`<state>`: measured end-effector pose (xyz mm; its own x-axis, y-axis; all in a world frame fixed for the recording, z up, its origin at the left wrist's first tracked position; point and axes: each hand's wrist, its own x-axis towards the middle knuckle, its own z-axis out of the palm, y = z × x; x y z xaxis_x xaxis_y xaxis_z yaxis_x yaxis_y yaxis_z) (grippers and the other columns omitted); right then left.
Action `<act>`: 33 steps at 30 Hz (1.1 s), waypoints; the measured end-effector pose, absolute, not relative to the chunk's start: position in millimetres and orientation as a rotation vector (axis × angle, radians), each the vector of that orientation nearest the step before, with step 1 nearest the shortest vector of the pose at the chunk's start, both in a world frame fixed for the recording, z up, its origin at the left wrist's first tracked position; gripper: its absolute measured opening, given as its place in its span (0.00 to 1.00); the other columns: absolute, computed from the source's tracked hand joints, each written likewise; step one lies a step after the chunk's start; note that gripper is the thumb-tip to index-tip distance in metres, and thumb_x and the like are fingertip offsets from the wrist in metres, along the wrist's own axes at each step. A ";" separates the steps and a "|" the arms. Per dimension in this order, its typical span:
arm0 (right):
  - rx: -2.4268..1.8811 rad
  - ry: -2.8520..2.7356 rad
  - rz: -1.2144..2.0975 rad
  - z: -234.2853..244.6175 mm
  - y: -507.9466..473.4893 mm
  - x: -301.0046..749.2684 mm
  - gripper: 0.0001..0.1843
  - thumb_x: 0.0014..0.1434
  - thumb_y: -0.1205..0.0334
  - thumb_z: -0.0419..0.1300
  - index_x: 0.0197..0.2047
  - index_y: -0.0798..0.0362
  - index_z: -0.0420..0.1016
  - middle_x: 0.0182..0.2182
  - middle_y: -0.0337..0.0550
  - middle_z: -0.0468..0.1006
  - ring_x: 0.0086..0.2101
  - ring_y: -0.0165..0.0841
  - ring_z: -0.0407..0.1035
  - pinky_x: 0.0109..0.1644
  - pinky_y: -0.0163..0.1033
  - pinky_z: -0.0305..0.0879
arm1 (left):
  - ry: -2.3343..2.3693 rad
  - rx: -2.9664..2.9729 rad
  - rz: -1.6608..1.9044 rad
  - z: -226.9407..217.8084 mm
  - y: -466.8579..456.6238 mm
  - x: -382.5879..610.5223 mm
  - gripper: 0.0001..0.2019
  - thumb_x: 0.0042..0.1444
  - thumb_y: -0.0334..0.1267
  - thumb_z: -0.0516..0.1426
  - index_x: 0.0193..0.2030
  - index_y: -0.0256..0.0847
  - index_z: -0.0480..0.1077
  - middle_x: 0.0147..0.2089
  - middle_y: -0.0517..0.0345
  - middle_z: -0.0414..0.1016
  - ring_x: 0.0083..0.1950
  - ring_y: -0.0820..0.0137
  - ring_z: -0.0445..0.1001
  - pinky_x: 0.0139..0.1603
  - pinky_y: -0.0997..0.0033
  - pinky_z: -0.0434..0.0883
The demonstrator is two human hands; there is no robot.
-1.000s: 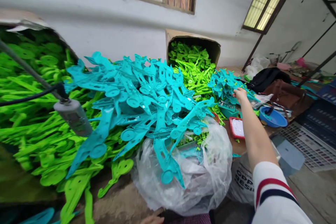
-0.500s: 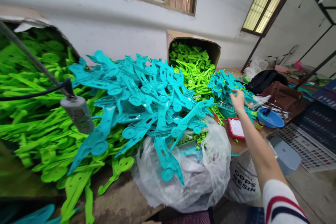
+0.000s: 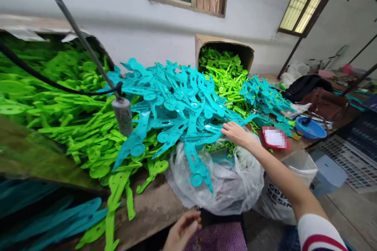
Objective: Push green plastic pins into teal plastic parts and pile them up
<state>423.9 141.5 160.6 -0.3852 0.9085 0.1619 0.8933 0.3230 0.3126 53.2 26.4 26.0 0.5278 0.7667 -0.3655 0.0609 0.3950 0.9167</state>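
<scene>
My right hand (image 3: 235, 133) reaches forward and rests on the near edge of a big heap of teal plastic parts (image 3: 176, 102), fingers curled on one teal piece. My left hand (image 3: 182, 231) sits low at the bottom edge by my lap, fingers loosely apart and holding nothing. Below the heap sags a clear plastic bag (image 3: 224, 184) with more parts inside. Lime green plastic parts (image 3: 67, 110) are piled to the left.
A cardboard box (image 3: 224, 47) spills green parts at the back. A hanging tool on a cable (image 3: 123, 115) dangles over the piles. A smaller teal pile (image 3: 265, 96), a red tray (image 3: 275, 138), a blue bowl (image 3: 310, 128) and bags lie to the right.
My right hand has pulled back from the small teal pile at the far right to the near edge of the big teal heap. My left hand has come into view at the bottom.
</scene>
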 end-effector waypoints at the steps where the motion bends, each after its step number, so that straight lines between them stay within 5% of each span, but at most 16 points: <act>1: 1.683 2.505 0.560 158.5 133.3 423.6 0.06 0.68 0.64 0.55 0.46 0.53 0.71 0.43 0.48 0.71 0.43 0.38 0.64 0.48 0.42 0.59 | 0.916 0.996 0.569 32.0 29.4 60.7 0.24 0.49 0.57 0.65 0.46 0.41 0.78 0.44 0.47 0.79 0.43 0.59 0.79 0.51 0.59 0.74; 6: 1.630 2.467 0.655 149.5 91.3 402.1 0.07 0.68 0.67 0.54 0.47 0.51 0.70 0.47 0.48 0.71 0.42 0.36 0.62 0.42 0.40 0.57 | 0.735 0.747 0.680 75.2 61.4 113.5 0.24 0.52 0.49 0.66 0.54 0.41 0.72 0.50 0.48 0.75 0.46 0.64 0.77 0.51 0.64 0.72; 12: 1.525 2.664 0.795 139.6 19.6 345.5 0.08 0.71 0.63 0.51 0.46 0.50 0.70 0.49 0.46 0.72 0.41 0.34 0.62 0.40 0.41 0.55 | 0.536 0.548 0.735 107.9 83.3 152.5 0.24 0.55 0.56 0.61 0.52 0.41 0.70 0.47 0.50 0.77 0.45 0.62 0.78 0.44 0.63 0.75; 15: 1.507 2.754 0.756 121.3 -5.4 314.3 0.07 0.71 0.61 0.51 0.45 0.50 0.70 0.48 0.44 0.72 0.40 0.33 0.62 0.39 0.40 0.54 | 0.664 0.660 0.749 94.4 72.5 137.3 0.18 0.52 0.47 0.66 0.45 0.39 0.72 0.38 0.56 0.78 0.36 0.66 0.78 0.36 0.70 0.74; 22: 1.368 3.007 0.201 105.5 -11.2 263.1 0.09 0.70 0.57 0.52 0.50 0.48 0.70 0.50 0.41 0.73 0.44 0.33 0.65 0.43 0.39 0.59 | 0.855 0.693 0.626 41.6 45.1 63.9 0.22 0.48 0.43 0.69 0.48 0.37 0.72 0.41 0.52 0.79 0.34 0.67 0.78 0.29 0.72 0.74; 25: 1.624 3.072 -0.113 116.2 3.7 288.5 0.17 0.70 0.51 0.52 0.56 0.50 0.68 0.54 0.45 0.72 0.51 0.34 0.66 0.51 0.39 0.61 | 0.923 0.654 0.676 29.8 45.5 46.7 0.22 0.47 0.44 0.69 0.45 0.36 0.71 0.34 0.56 0.78 0.28 0.70 0.77 0.26 0.75 0.73; 29: 2.462 2.411 -0.242 108.7 40.6 357.4 0.13 0.71 0.58 0.50 0.48 0.54 0.73 0.44 0.48 0.76 0.45 0.34 0.70 0.48 0.37 0.63 | 0.953 0.656 0.702 19.0 51.2 32.6 0.20 0.46 0.45 0.70 0.41 0.36 0.70 0.30 0.58 0.77 0.27 0.71 0.75 0.27 0.76 0.72; 33: 2.505 1.870 -0.295 83.2 72.2 391.5 0.11 0.65 0.60 0.58 0.49 0.53 0.74 0.46 0.50 0.76 0.47 0.38 0.71 0.49 0.38 0.63 | 0.946 0.710 0.708 10.8 59.4 29.8 0.19 0.48 0.45 0.69 0.42 0.37 0.71 0.32 0.57 0.77 0.30 0.69 0.76 0.30 0.73 0.73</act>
